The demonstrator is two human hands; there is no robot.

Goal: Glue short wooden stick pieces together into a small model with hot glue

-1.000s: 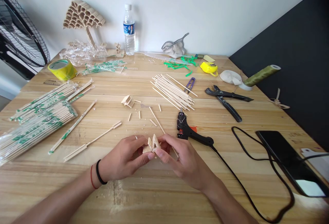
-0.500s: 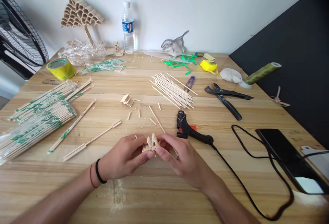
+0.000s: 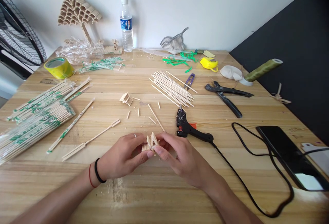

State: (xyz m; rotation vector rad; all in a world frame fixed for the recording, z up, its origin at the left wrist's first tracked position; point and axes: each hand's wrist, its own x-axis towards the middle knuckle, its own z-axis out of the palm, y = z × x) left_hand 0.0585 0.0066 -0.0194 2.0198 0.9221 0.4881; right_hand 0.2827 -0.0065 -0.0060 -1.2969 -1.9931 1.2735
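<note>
Between my two hands, near the front middle of the table, is a small model piece made of short wooden stick lengths [image 3: 146, 146]. My left hand [image 3: 125, 155] grips its left side with thumb and fingers. On the right side my right hand [image 3: 180, 157] pinches it, the thumb pressed on the front; its other fingers are partly hidden behind. A thin wooden stick [image 3: 156, 117] lies just beyond my right fingers. Past it are several short cut stick pieces [image 3: 138, 112] and a second small stick model [image 3: 126, 99]. The glue gun [image 3: 194, 130] rests right of my right hand.
Loose chopsticks [image 3: 172, 88] lie mid-table beside purple snips [image 3: 189, 81]. Wrapped chopsticks [image 3: 38, 124] fill the left. Black pliers [image 3: 226, 97], a phone [image 3: 290, 155] and a looping cable [image 3: 241, 179] occupy the right. A water bottle [image 3: 126, 28] and stick tree [image 3: 79, 13] stand behind.
The view has shifted very slightly. Both hands keep the same hold on the small stick model, and nothing on the table has visibly moved.
</note>
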